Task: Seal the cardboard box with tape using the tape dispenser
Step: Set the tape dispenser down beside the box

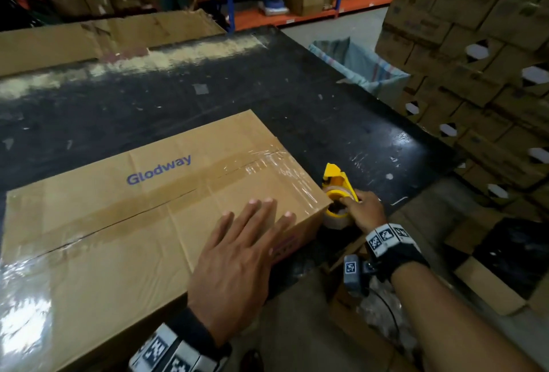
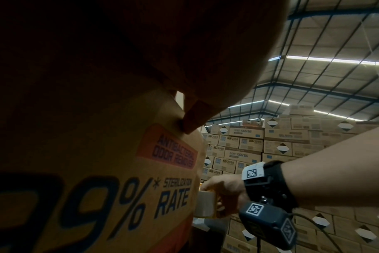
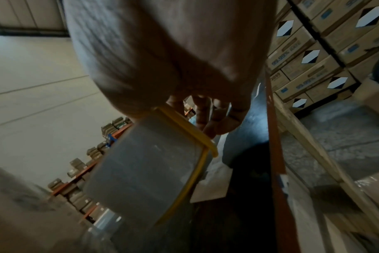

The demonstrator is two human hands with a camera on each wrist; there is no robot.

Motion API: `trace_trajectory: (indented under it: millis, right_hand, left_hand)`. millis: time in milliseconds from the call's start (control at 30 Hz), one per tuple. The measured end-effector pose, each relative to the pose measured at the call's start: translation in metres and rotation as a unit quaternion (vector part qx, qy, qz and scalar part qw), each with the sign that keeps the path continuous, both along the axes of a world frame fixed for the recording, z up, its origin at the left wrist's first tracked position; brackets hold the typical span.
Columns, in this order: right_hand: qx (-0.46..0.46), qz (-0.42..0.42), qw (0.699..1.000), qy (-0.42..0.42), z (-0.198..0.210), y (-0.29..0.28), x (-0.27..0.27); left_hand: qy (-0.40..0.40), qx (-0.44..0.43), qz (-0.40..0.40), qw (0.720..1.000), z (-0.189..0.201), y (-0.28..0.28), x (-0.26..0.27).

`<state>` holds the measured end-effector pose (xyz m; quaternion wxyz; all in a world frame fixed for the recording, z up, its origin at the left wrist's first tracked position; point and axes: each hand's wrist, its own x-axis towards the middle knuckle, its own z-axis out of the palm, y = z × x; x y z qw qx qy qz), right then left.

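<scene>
Cardboard box [image 1: 124, 223], glossy tape, yellow plastic dispenser [image 1: 338, 185]

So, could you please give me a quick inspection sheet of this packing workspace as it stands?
Surface: worn black worktable, scuffed, pale dusty streak at the far side.
Job's things: brown "Glodway" cardboard box, flaps closed, clear tape along the seam; yellow tape dispenser at its right end.
Clutter: flattened cardboard sheet at the table's far edge.
Hands: left hand flat on the box top; right hand grips the dispenser.
Cables: black cable from the right wrist camera.
Surroundings: stacked cartons, shelving, a pale sack.
</scene>
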<state>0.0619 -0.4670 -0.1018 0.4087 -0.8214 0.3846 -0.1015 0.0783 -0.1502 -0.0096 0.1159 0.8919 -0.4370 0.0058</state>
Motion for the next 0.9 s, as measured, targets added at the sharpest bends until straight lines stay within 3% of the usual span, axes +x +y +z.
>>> trace_trajectory:
  millis: [433, 500, 567, 733, 900]
  right_hand:
    - [-0.046, 0.077, 0.994, 0.061, -0.008, -0.022, 0.016]
    - [-0.056, 0.062, 0.996, 0.044, 0.003, -0.022, 0.01]
    - [-0.099, 0.07, 0.992, -0.025, 0.019, -0.015, 0.003]
    - [-0.163, 0.198, 0.94, -0.225, 0.078, 0.036, -0.009]
    - [-0.238, 0.377, 0.87, -0.212, 0.087, 0.078, -0.002]
  left_hand:
    - [0.014, 0.002, 0.038, 0.999, 0.002, -0.004, -0.002]
    - [0.016, 0.007, 0.045, 0.999, 0.003, -0.005, -0.002]
    - [0.017, 0.012, 0.051, 0.998, 0.003, -0.007, -0.003]
    - [0.01, 0.007, 0.077, 0.997, 0.004, -0.013, -0.005]
    - [0.035, -0.093, 0.122, 0.988, 0.007, -0.014, -0.013]
